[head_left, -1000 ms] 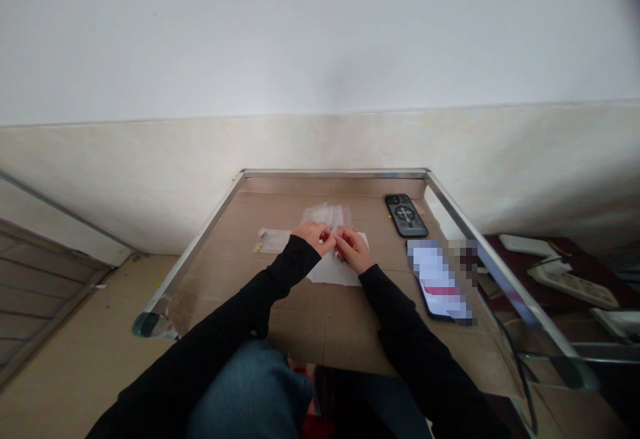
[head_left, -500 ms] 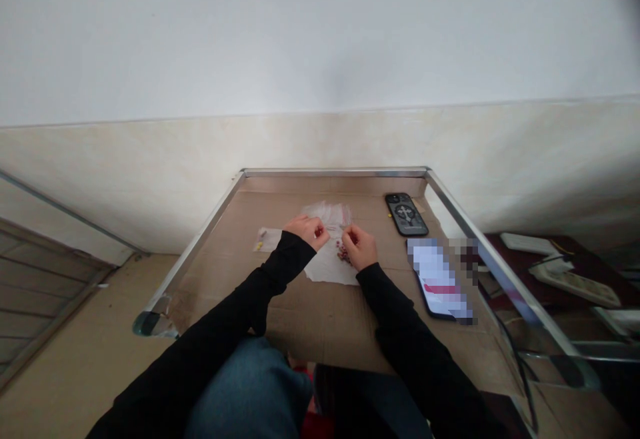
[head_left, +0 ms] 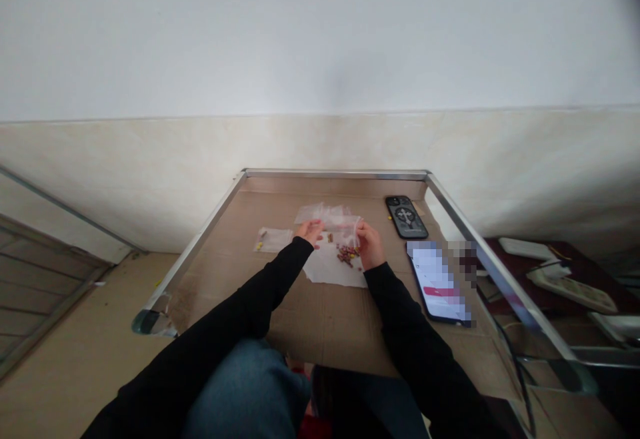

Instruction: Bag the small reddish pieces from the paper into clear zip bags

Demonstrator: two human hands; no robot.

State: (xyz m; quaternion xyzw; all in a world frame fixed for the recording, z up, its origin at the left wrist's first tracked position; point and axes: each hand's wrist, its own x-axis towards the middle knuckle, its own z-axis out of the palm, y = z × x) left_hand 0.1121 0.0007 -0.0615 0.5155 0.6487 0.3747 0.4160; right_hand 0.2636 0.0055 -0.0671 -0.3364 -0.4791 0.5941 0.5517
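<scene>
A small clear plastic bag (head_left: 343, 231) is stretched between my two hands above a sheet of white paper (head_left: 325, 271). My right hand (head_left: 371, 246) pinches its right end between thumb and fingers. At the other end, my left hand (head_left: 309, 231) has its fingers closed on the bag, though the fingertips are partly blurred. On the paper, below the bag, lies a pile of small reddish-brown and yellow capsule-like pieces (head_left: 349, 257). Left of my left hand, another clear bag (head_left: 275, 240) lies flat with a few yellow pieces in it.
More clear bags (head_left: 310, 212) lie behind my hands. Cardboard (head_left: 225, 279) covers the metal-framed table (head_left: 335, 173). To the right are a black phone case (head_left: 407, 217) and a phone with a lit screen (head_left: 437, 282). A power strip (head_left: 575, 289) sits beyond the frame.
My hands have moved apart, the right one to the right, and a clear bag now spans between them. More of the pile and of the bag at left shows.
</scene>
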